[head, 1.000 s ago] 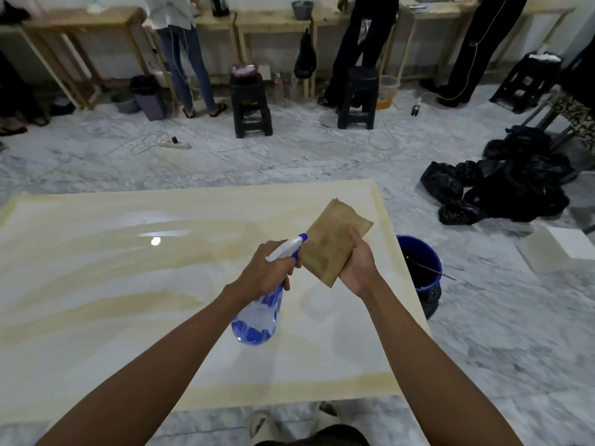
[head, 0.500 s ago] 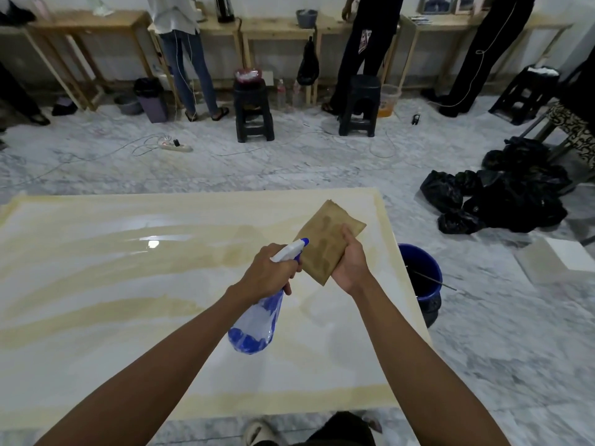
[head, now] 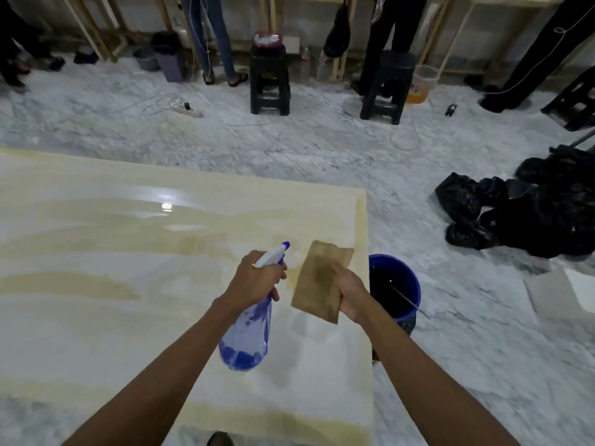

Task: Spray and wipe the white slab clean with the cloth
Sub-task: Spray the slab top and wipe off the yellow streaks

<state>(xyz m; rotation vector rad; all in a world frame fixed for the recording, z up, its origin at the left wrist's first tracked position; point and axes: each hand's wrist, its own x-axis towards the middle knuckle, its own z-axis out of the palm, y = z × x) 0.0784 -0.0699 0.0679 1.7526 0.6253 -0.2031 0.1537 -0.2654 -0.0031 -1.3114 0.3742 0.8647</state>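
Note:
The white slab [head: 96,317] lies flat below me, smeared with yellowish streaks and glossy with wet patches. My left hand [head: 254,278] grips the neck of a clear spray bottle [head: 246,336] with a white and blue trigger head; its nozzle points toward the cloth. My right hand [head: 351,292] holds a folded brown cloth [head: 318,281] by its right edge, lifted above the slab's right side. A darker damp spot shows at the cloth's centre.
A blue bucket [head: 409,284] of dark water stands on the floor just past the slab's right edge. Black bags [head: 515,214] are piled farther right. Stools [head: 270,82], cables and standing people line the far side of the marble floor.
The view has tilted and shifted, so the slab sits further left. The cloth has turned more upright and moved a little away from the nozzle. Both hands keep their grips.

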